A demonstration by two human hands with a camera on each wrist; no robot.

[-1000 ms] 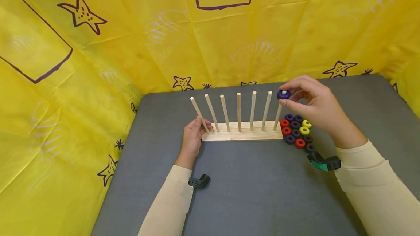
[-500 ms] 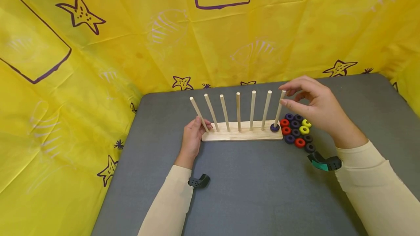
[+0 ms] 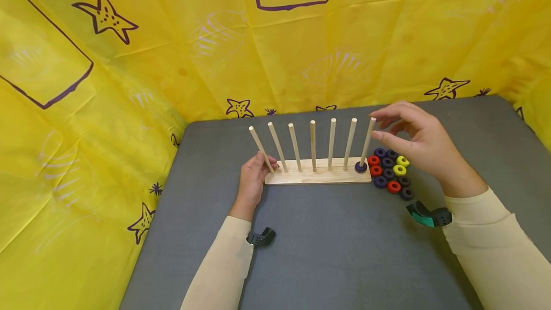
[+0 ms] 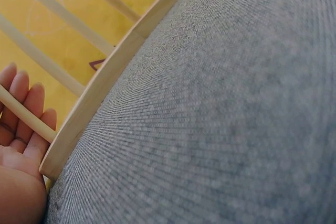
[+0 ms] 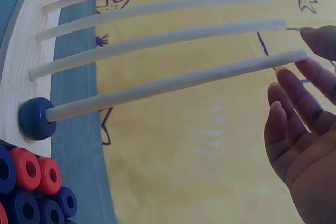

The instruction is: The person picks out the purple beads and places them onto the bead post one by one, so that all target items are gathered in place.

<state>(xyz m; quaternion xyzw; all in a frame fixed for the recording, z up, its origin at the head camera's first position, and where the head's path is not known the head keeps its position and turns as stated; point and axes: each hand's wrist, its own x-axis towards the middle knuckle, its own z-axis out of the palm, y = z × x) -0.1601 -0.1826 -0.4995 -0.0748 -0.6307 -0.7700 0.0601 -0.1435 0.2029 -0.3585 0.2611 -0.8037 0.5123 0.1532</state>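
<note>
A wooden peg rack (image 3: pixel 318 176) with several upright pegs stands on the table. One dark blue ring (image 3: pixel 360 167) sits at the foot of its rightmost peg (image 5: pixel 178 82). Around that peg's top, my right hand (image 3: pixel 415 138) has thumb and fingers spread, with no ring between them; a fingertip is at or very near the peg in the right wrist view. My left hand (image 3: pixel 251 183) rests against the rack's left end, its loosely extended fingers (image 4: pixel 34 103) behind the leftmost peg (image 4: pixel 26 115). The left thumb is hidden in the left wrist view.
Beside the rack's right end lies a cluster of loose rings, with red (image 3: pixel 393 186), yellow (image 3: pixel 399 170), dark blue (image 3: pixel 380 182) and black (image 3: pixel 407 193) ones. A grey cloth (image 3: pixel 318 252) covers the table. Yellow patterned fabric (image 3: pixel 280 61) hangs behind and at the sides.
The dark blue ring left my right fingers at the peg's top and dropped to its base. My right hand has since shifted slightly right; the left hand stays in place.
</note>
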